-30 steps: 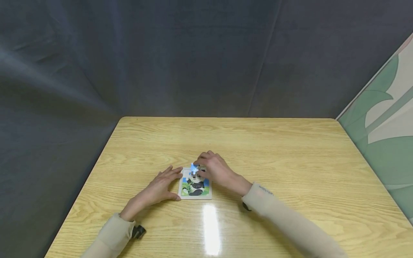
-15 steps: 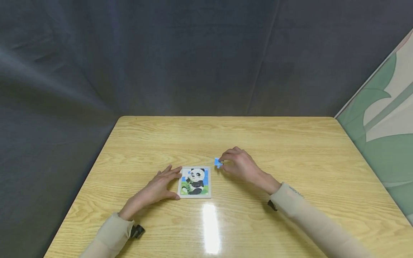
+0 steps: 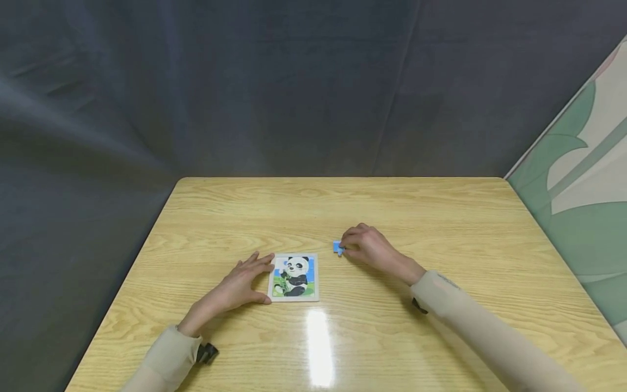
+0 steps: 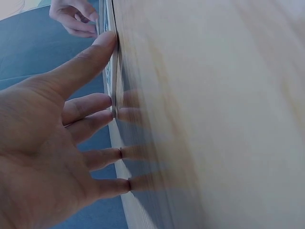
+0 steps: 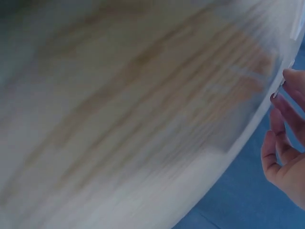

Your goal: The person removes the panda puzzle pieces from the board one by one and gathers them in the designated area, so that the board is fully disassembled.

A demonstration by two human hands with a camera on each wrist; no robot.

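Observation:
A framed panda jigsaw puzzle lies flat on the wooden table. Its upper left corner shows a pale patch beside the panda's head. My left hand rests at the puzzle's left edge, with the thumb near the lower corner and the fingertips near the upper one. Seen from the left wrist, that hand has its fingers spread and nearly straight. Just beyond the puzzle's upper right corner, my right hand pinches a blue puzzle piece between thumb and fingers. In the right wrist view the right hand is partly cut off.
The light wooden table spreads out around both hands. A dark curtain hangs behind it and to the left. At the right stands a panel with a green and white leaf pattern. A bright reflection lies on the tabletop.
From above the puzzle my right hand has moved right with the blue puzzle piece, off the frame, and lowered it near the table. My left hand has stayed at the puzzle's left edge.

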